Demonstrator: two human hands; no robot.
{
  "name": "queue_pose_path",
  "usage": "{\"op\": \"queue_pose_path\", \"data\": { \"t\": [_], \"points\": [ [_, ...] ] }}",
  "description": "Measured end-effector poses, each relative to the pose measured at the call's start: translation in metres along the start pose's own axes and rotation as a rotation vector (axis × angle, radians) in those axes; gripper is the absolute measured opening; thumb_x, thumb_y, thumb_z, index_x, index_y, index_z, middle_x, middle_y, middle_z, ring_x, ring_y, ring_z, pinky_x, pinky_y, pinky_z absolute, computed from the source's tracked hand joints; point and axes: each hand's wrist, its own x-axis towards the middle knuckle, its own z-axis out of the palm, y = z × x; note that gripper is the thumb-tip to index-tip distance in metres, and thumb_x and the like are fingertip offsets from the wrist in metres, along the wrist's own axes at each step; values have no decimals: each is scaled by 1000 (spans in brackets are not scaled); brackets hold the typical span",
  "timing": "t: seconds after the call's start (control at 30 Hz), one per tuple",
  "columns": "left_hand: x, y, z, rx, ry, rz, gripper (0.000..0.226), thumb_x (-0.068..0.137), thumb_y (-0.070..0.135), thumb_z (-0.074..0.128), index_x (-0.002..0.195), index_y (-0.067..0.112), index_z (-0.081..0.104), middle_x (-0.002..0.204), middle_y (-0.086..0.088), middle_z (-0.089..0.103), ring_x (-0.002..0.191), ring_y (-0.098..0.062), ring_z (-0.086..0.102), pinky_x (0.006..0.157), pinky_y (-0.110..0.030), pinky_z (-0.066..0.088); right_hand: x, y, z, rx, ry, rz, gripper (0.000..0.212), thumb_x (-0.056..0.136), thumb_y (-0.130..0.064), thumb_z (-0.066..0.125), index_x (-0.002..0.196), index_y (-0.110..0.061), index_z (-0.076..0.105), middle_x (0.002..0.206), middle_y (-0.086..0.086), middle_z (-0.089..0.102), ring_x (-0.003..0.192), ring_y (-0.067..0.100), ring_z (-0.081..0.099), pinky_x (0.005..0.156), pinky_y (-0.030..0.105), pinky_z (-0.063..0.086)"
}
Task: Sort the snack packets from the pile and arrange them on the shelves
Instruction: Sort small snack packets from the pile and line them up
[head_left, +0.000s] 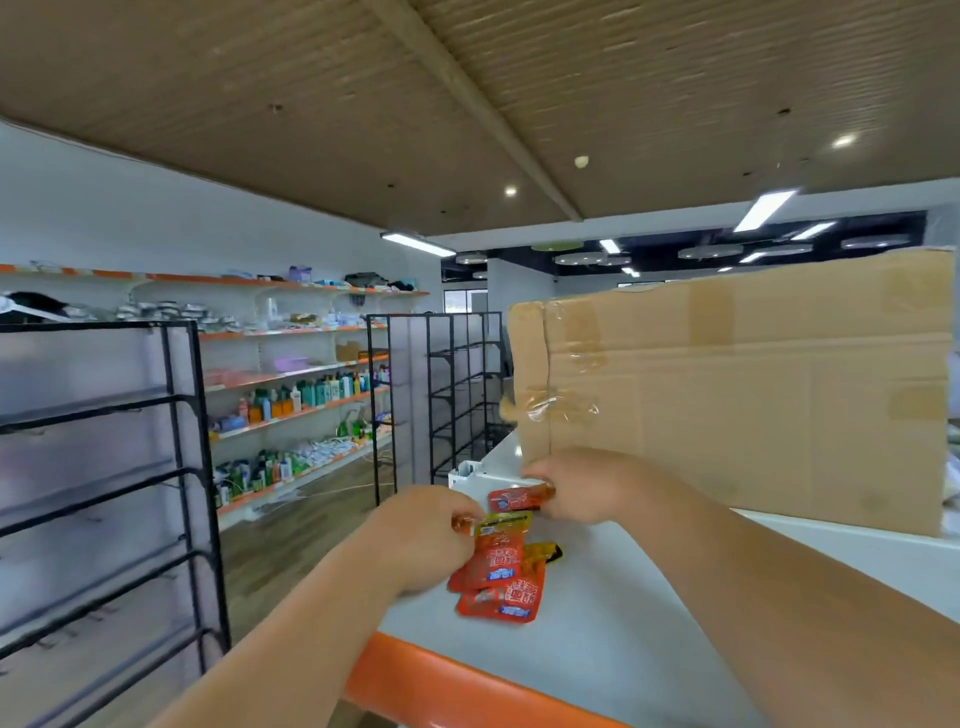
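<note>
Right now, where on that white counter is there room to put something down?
Bare white counter lies between the packets and the orange edge, left of the right forearm. A narrow strip runs along the cardboard box. Crowded near the box corner: the left hand grips the packets, the right hand pinches an orange packet.

snack packets (498, 566) blurred, cardboard box (753, 389) cut off right

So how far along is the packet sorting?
Early. Done: nothing shown; the black rack holds no packets. In hand: left hand grips a bunch of red and yellow packets at the counter, right hand pinches one red packet. Left: shelving all of these; any pile is out of view.
</note>
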Motion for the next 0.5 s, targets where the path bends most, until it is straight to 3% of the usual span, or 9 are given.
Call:
{"op": "queue_pose_path", "data": {
  "t": [0.13,0.27,0.4,0.5],
  "points": [
    [-4,-2,1,-73,-22,25,49,88,20,55,131,42,63,125,11,64,110,-10,59,94,-31,51,-1,-2,4,-25,4,17,7,89,-18,54,91,-25,57,95,3,66,91,26,62,78,37,51],
    [-7,-5,1,-96,-90,19,56,85,21,58,136,43,58,135,11,57,119,-12,53,101,-31,46,0,1,5,-46,29,28,25,93,-25,58,117,-23,64,110,2,65,102,25,60,73,31,44],
    [-8,-9,-1,-165,-130,13,57,82,25,61,135,45,57,133,13,55,117,-10,52,103,-35,46,1,0,10,-71,42,30,10,92,-24,59,94,-24,69,86,-2,61,87,23,61,66,29,42],
    [-6,-15,-5,-170,-180,10,78,67,38,60,144,47,51,139,16,52,122,-7,50,104,-30,44,-3,-1,9,-59,48,39,24,92,-28,61,114,-24,70,103,-1,67,96,21,61,77,31,48]
  ]
}}
